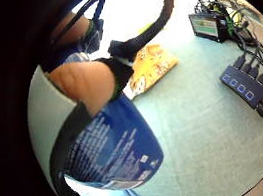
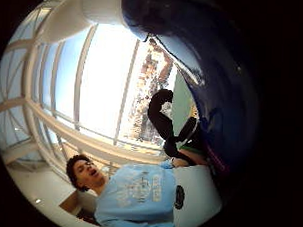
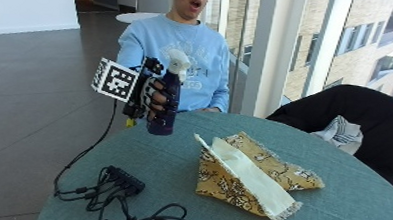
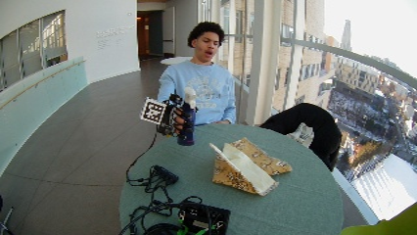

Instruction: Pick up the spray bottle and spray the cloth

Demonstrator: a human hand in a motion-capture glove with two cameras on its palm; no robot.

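Grip closed around upright dark-blue spray bottle, held above the table apart from the folded cloth; bottle label largely covered by fingers.

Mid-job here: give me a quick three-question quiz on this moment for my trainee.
1. True or false: the spray bottle stands on the table.
2. What does the gloved right hand grip?
A. the cloth
B. the spray bottle
C. a cable
3. Fill in: the patterned cloth lies on the ____, folded and propped up like a tent.

Key:
1. False; the bottle is lifted clear of the tabletop, upright.
2. B; the fingers are curled round the dark blue body, below the white spray head.
3. table.
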